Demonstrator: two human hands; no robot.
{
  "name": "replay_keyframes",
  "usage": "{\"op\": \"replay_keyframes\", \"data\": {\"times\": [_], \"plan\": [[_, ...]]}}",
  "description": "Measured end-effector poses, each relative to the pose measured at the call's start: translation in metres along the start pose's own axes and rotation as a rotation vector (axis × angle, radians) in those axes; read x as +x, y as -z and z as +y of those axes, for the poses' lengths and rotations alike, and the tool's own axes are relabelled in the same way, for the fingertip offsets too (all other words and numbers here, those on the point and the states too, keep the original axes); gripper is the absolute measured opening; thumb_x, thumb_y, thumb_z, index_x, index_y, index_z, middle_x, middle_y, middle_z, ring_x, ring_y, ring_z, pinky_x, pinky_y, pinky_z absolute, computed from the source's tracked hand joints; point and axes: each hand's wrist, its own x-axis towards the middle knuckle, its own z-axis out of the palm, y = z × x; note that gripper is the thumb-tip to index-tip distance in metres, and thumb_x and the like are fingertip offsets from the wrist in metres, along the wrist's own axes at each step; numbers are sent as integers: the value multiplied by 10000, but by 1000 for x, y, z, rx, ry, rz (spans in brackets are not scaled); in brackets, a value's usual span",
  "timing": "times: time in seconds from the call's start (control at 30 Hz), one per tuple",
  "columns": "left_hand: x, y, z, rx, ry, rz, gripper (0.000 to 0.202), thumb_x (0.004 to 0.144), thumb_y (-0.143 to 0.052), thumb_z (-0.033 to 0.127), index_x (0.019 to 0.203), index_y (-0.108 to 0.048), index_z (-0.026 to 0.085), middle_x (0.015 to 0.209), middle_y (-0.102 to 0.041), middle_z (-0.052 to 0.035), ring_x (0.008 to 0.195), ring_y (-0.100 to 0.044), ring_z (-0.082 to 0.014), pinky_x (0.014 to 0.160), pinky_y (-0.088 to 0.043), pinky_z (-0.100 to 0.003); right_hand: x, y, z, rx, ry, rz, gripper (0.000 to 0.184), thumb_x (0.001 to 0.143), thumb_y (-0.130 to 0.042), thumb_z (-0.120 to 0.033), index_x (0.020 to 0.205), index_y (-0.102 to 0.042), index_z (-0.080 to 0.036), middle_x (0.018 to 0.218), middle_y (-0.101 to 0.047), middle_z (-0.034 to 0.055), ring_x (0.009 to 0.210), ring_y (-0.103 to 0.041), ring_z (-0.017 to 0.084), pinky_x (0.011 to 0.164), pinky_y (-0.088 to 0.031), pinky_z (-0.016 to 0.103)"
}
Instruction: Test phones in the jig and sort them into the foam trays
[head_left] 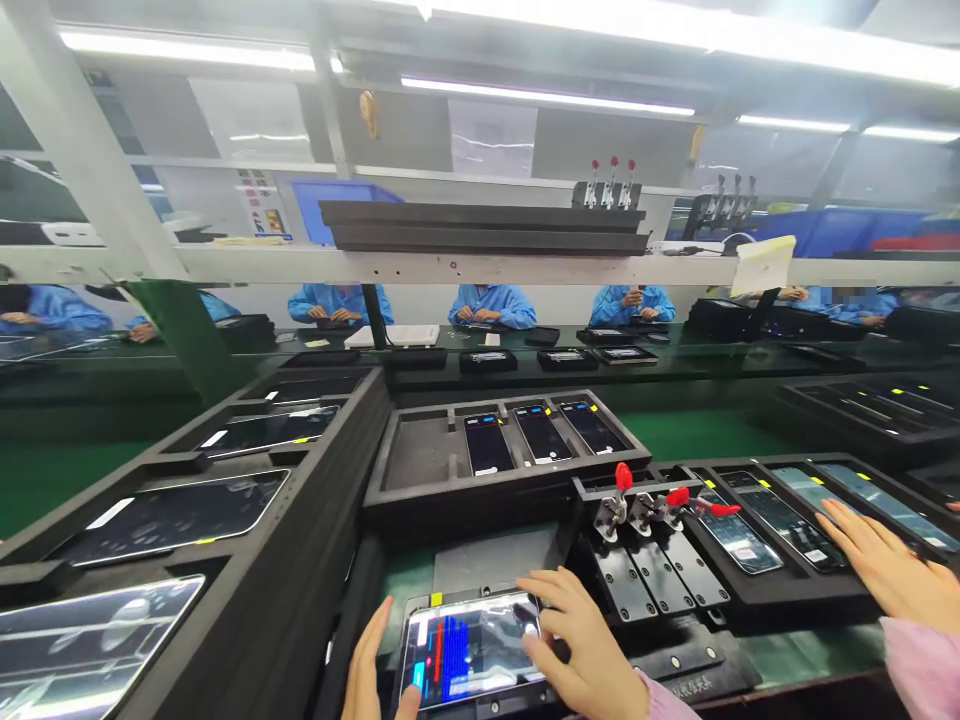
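Black tray (510, 492) holds three phones (543, 437) — hands (576, 645), fingers apart, flank a lit device (487, 645).

Tube lights (547, 96) shine above a long white shelf (525, 270).

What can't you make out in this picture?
Head view, lit device: text too small; right hand covers part of its right end.
Head view, left hand: lower part cut off by the bottom edge.
Head view, nearest device in the left tray: cut off by the left edge.
Head view, base lettering: too small, blurred.
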Motion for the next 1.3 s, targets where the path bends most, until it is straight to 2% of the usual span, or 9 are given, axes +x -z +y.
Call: {"op": "replay_keyframes", "data": {"times": [0.07,0.17,0.43,0.7,0.83,0.93,1.03,1.13,1.3], "plan": [[0,-6,-8,-87,100,12,538,844,-393,504,1306,-370,229,1363,-420,-77,1251,-374,-310,1054,-256,-502,0,-1,6,91,-92,47,226,863,-404,-294,977,-587,-226,1266,-505,48,1208,-405,201,1064,-252,449],[2,-15,-21,-268,270,53,598,840,-339,566,1323,-328,214,1342,-438,-118,1213,-423,-324,1023,-282,-527,5,-8,15,185,-183,-28,472,805,-405,-203,1272,-388,-271,1245,-498,37,1185,-419,173,1072,-218,466],[5,-26,-39,-376,348,83,800,735,-313,733,1321,-329,187,1272,-501,-162,1148,-485,-357,935,-375,-511,17,-20,21,53,-162,-247,750,719,-369,-144,1361,-162,-473,1219,-410,-3,1203,-377,181,1029,-25,615],[-4,-14,-14,-450,246,63,642,838,-303,609,1341,-304,209,1361,-416,-115,1234,-402,-293,1026,-282,-466,31,-8,-6,116,19,-173,805,743,-449,-235,1427,-26,-272,1449,-178,69,1328,-183,218,1084,-122,470],[-5,-6,-3,-452,240,18,571,882,-301,539,1350,-290,212,1400,-370,-92,1264,-368,-261,1052,-266,-435,54,-23,-40,-20,197,-443,1032,603,-639,-378,1421,-15,-297,1355,-389,103,1201,-387,309,996,-21,658],[-6,-4,-3,-447,224,6,574,884,-296,538,1356,-279,210,1414,-351,-94,1269,-361,-258,1055,-266,-424,64,-31,-51,-147,234,-484,1096,510,-696,-390,1419,-94,-285,1194,-537,108,1051,-510,309,976,-40,669],[-6,-6,-7,-450,222,-8,602,876,-264,559,1365,-252,208,1415,-343,-108,1275,-348,-272,1030,-290,-438,70,-19,-58,-144,193,-434,1152,438,-739,-394,1411,-137,-268,1084,-593,83,965,-558,293,985,-102,639],[-6,-10,-12,-452,229,-10,627,863,-243,580,1368,-234,208,1415,-335,-118,1275,-340,-286,1006,-303,-454,91,11,-75,38,145,-188,1091,492,-732,-340,1401,-133,-258,1016,-620,27,925,-579,233,995,-260,508],[-7,-12,-15,-451,214,7,606,871,-248,554,1358,-245,194,1410,-334,-119,1290,-312,-272,1032,-258,-427,199,53,-107,121,-152,169,866,665,-636,-470,1361,-181,-229,929,-638,5,842,-589,157,829,-435,303]]}}
